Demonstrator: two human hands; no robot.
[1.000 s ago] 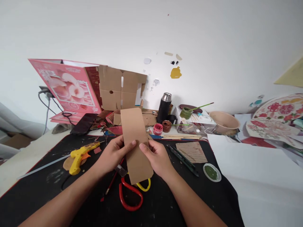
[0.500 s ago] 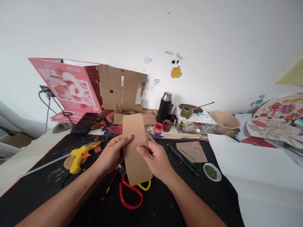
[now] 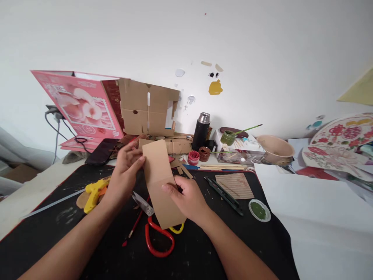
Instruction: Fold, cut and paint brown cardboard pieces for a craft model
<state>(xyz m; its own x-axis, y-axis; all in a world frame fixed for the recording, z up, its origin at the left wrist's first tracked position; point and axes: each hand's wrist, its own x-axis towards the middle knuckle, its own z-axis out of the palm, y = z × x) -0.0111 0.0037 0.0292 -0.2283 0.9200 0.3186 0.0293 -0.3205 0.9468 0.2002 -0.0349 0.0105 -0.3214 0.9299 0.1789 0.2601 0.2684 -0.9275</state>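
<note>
A rectangular piece of brown cardboard (image 3: 159,179) is tilted up in front of me, with a crease across its middle. My right hand (image 3: 189,198) grips its right edge, thumb on the face and fingers behind. At the upper left edge is my left hand (image 3: 127,167), fingers spread and bent, its thumb tip at the edge; whether it touches I cannot tell. Beneath the cardboard lie scissors with a red handle loop (image 3: 159,251) and a yellow one, partly covered. A red-tipped paintbrush (image 3: 134,225) rests beside the blades.
To the left lies a yellow glue gun (image 3: 92,196). Craft knives (image 3: 225,196), corrugated cardboard (image 3: 236,186) and a lid of green paint (image 3: 259,210) lie to the right. Farther back stand a black thermos (image 3: 201,132), paint jars (image 3: 193,157) and a pink box (image 3: 87,109).
My left hand has let go of the cardboard's left side and moved left and up. The cardboard's top has shifted left, with a crease now showing. My right hand keeps its grip.
</note>
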